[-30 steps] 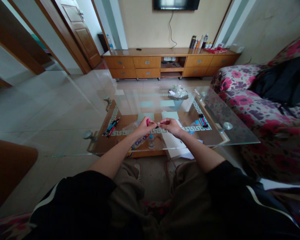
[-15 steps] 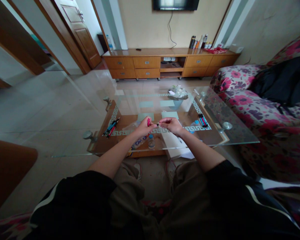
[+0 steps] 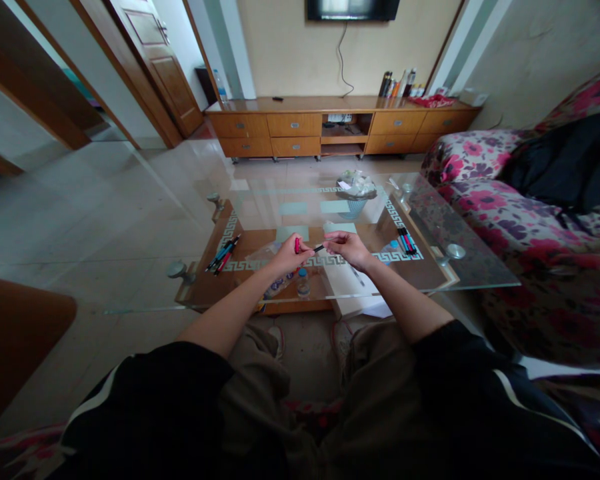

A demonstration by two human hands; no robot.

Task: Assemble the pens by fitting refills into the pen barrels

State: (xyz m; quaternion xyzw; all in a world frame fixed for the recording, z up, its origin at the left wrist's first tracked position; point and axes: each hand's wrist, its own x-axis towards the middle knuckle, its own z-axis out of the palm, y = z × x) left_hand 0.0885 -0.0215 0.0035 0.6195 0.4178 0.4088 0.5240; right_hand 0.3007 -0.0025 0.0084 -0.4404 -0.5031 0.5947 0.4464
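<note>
Over the glass coffee table (image 3: 280, 293) my two hands nearly meet. My left hand (image 3: 286, 255) is closed around a pink pen piece (image 3: 297, 245) that stands up between its fingers. A short black pen part (image 3: 319, 248) bridges the gap between my fingertips. Its left end is at my left thumb and fingers; my right hand (image 3: 349, 249) pinches the other end. What else the fingers cover is hidden. Left of my hands lies a loose bunch of pink, blue and black pens (image 3: 223, 255). On the right is a neater row of similar pens (image 3: 407, 241).
Under the glass are a small bottle with a blue cap (image 3: 303, 285) and white papers (image 3: 350, 290). A filled wastebasket (image 3: 353, 205) shows beyond the table. A floral sofa (image 3: 480, 200) with a black bag (image 3: 570, 163) is at right; a wooden TV cabinet (image 3: 295, 127) stands behind.
My right hand has shifted slightly right, and more of the black pen part shows between my hands. My left hand and the pink piece have barely moved.
</note>
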